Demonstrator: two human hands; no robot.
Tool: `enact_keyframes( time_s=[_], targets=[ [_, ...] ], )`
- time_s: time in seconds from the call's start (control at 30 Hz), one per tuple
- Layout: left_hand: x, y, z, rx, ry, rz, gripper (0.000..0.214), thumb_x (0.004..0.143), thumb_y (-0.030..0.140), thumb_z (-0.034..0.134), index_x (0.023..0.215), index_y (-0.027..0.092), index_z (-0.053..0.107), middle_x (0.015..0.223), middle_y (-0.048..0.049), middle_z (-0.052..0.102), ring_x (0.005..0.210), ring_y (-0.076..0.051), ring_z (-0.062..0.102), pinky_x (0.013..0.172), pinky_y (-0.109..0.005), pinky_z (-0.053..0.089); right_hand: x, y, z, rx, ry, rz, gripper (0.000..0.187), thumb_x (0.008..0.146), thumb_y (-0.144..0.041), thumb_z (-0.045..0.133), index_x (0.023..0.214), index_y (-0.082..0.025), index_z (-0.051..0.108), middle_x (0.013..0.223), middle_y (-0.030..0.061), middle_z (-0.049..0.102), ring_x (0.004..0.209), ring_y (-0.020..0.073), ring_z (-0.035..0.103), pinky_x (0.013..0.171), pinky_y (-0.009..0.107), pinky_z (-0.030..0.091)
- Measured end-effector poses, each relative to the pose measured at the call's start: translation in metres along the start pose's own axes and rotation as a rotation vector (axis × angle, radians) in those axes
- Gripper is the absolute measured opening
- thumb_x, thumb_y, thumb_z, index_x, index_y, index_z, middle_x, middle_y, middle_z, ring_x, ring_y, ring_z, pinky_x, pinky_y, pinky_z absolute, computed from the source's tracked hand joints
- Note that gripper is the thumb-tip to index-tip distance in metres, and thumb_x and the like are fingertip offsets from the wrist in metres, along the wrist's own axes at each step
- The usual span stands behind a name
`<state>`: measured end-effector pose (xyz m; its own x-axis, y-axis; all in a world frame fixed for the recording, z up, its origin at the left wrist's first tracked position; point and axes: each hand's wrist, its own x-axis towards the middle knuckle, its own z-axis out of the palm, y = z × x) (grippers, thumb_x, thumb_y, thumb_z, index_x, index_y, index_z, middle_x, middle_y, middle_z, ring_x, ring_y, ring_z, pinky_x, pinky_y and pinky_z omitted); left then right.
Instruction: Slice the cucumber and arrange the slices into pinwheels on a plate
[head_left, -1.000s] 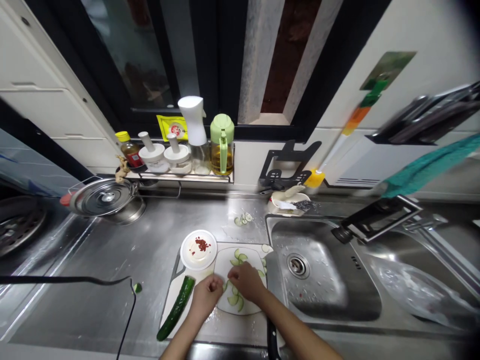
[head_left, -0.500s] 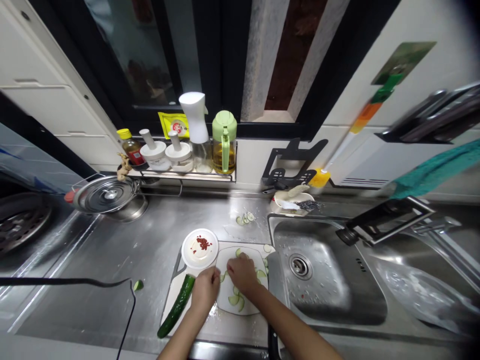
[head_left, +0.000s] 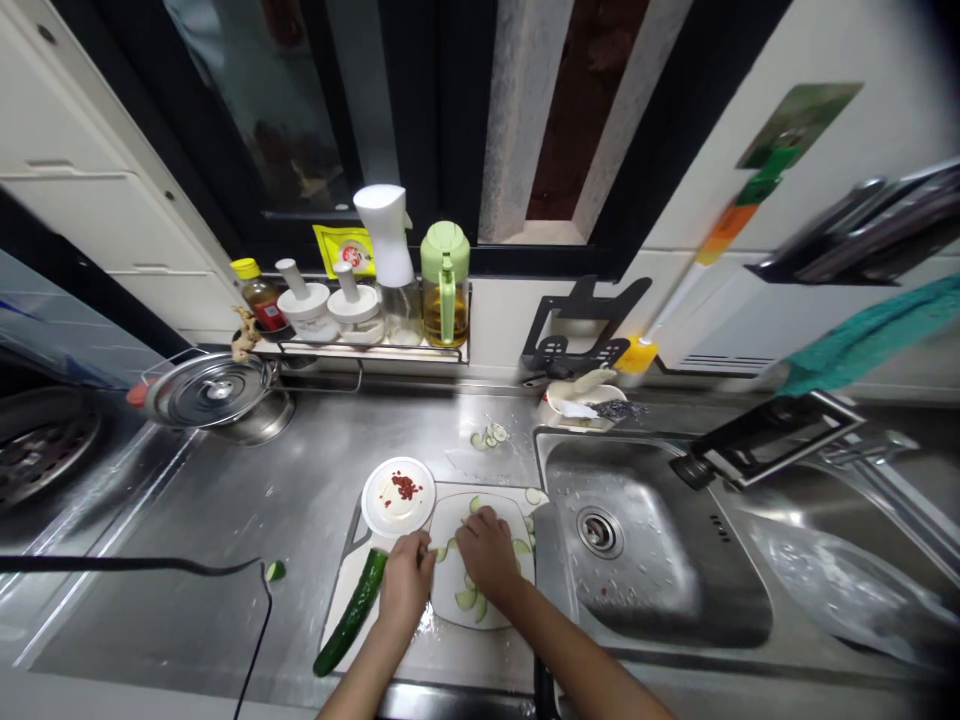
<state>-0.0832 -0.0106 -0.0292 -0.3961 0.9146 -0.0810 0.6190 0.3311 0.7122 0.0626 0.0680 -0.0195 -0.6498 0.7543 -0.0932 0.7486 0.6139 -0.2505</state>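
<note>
My left hand (head_left: 406,580) is closed, its fingertips at the left edge of a white square plate (head_left: 480,615). A pale green slice (head_left: 441,554) shows just beside these fingertips; whether they pinch it I cannot tell. Over the plate, my right hand (head_left: 487,560) is curled with fingers together, and what it grips is hidden. Thin cucumber slices (head_left: 466,599) lie on the plate around and below it. Left of my left hand, a whole green cucumber (head_left: 351,612) rests on the cutting board (head_left: 491,668). A round white dish (head_left: 398,520) with chopped red bits stands behind.
To the right is a steel sink (head_left: 637,540). Several scraps (head_left: 487,437) lie behind the board, and a cucumber end (head_left: 276,570) lies on the left counter near a black cord (head_left: 255,640). A lidded pot (head_left: 217,390) and a seasoning rack (head_left: 367,350) stand farther back.
My left hand has turned slightly, its fingertips now nearer the pale slice at the plate's edge. My right hand stays over the plate with its fingers slightly shifted.
</note>
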Motion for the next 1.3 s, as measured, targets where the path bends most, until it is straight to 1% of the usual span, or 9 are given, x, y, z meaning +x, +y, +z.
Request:
enact_keyframes(
  time_s=[0.1,0.27,0.43,0.6,0.73,0.87,1.0,1.17,1.3],
  targets=[
    [0.0,-0.001,0.001,-0.022,0.003,-0.003,0.009,0.079,0.018,0.05,0.08,0.019,0.059,0.076,-0.0037,0.062,0.075,-0.02,0.059,0.073,-0.03,0.044,-0.012,-0.002,0.003,-0.015,0.038,-0.011,0.02,0.094,-0.023,0.047,0.084,-0.021,0.064,0.096,0.0052,0.066,0.107,0.0264,0.047,0.078,0.039,0.032],
    [0.001,0.001,0.002,-0.045,0.015,-0.009,0.009,0.078,0.02,0.05,0.076,0.019,0.059,0.075,-0.0039,0.064,0.075,-0.02,0.059,0.073,-0.03,0.044,-0.027,-0.002,0.013,-0.043,0.074,-0.078,0.019,0.095,-0.022,0.045,0.101,-0.021,0.063,0.102,0.0046,0.066,0.113,0.0283,0.047,0.081,0.041,0.032],
    [0.002,0.001,0.003,-0.037,0.009,-0.01,0.012,0.079,0.022,0.05,0.072,0.019,0.059,0.073,-0.0039,0.064,0.073,-0.019,0.059,0.071,-0.029,0.043,-0.031,0.003,0.023,-0.069,0.097,-0.112,0.023,0.093,-0.017,0.046,0.11,-0.019,0.061,0.108,0.0058,0.066,0.116,0.0295,0.048,0.084,0.043,0.033],
    [0.002,0.0,0.005,-0.015,0.009,-0.004,0.014,0.08,0.024,0.05,0.07,0.02,0.059,0.073,-0.0046,0.065,0.073,-0.02,0.06,0.07,-0.029,0.044,-0.032,0.004,0.025,-0.099,0.13,-0.136,0.025,0.091,-0.017,0.05,0.114,-0.019,0.06,0.108,0.0065,0.066,0.115,0.0301,0.049,0.083,0.042,0.034],
    [0.001,0.002,-0.001,-0.026,0.007,0.011,0.018,0.083,0.025,0.048,0.076,0.019,0.063,0.079,-0.0063,0.067,0.078,-0.021,0.062,0.074,-0.031,0.046,-0.033,0.003,0.02,-0.076,0.14,-0.114,0.022,0.091,-0.018,0.05,0.109,-0.02,0.061,0.104,0.0056,0.067,0.115,0.029,0.049,0.082,0.041,0.035],
    [-0.004,-0.003,-0.018,0.011,0.022,-0.003,0.026,0.087,0.027,0.041,0.084,0.019,0.066,0.085,-0.0079,0.069,0.084,-0.022,0.063,0.079,-0.032,0.047,-0.039,0.003,0.013,-0.011,0.177,-0.066,0.022,0.09,-0.02,0.052,0.11,-0.021,0.061,0.107,0.0036,0.067,0.114,0.029,0.048,0.083,0.041,0.035],
    [-0.017,-0.013,-0.03,0.104,-0.008,-0.085,0.029,0.085,0.024,0.044,0.104,0.015,0.065,0.096,-0.0104,0.07,0.089,-0.022,0.065,0.084,-0.032,0.047,-0.052,0.001,0.005,0.059,0.173,0.009,0.018,0.087,-0.018,0.055,0.103,-0.022,0.063,0.105,0.0024,0.067,0.112,0.0288,0.047,0.083,0.039,0.034],
    [-0.03,-0.011,-0.024,0.253,-0.175,-0.214,0.032,0.086,0.018,0.044,0.113,0.012,0.06,0.096,-0.0117,0.07,0.088,-0.021,0.067,0.081,-0.028,0.045,-0.072,-0.008,0.0,0.119,0.179,0.045,0.018,0.086,-0.015,0.054,0.099,-0.023,0.063,0.103,0.001,0.067,0.11,0.0266,0.048,0.082,0.038,0.035],
    [-0.028,-0.001,-0.017,0.37,-0.218,-0.278,0.032,0.088,0.016,0.043,0.117,0.011,0.055,0.102,-0.0146,0.068,0.091,-0.02,0.067,0.079,-0.027,0.043,-0.082,-0.015,0.012,0.132,0.2,0.051,0.017,0.084,-0.014,0.056,0.095,-0.025,0.062,0.101,-0.0008,0.067,0.11,0.0258,0.048,0.081,0.036,0.035]
  ],
)
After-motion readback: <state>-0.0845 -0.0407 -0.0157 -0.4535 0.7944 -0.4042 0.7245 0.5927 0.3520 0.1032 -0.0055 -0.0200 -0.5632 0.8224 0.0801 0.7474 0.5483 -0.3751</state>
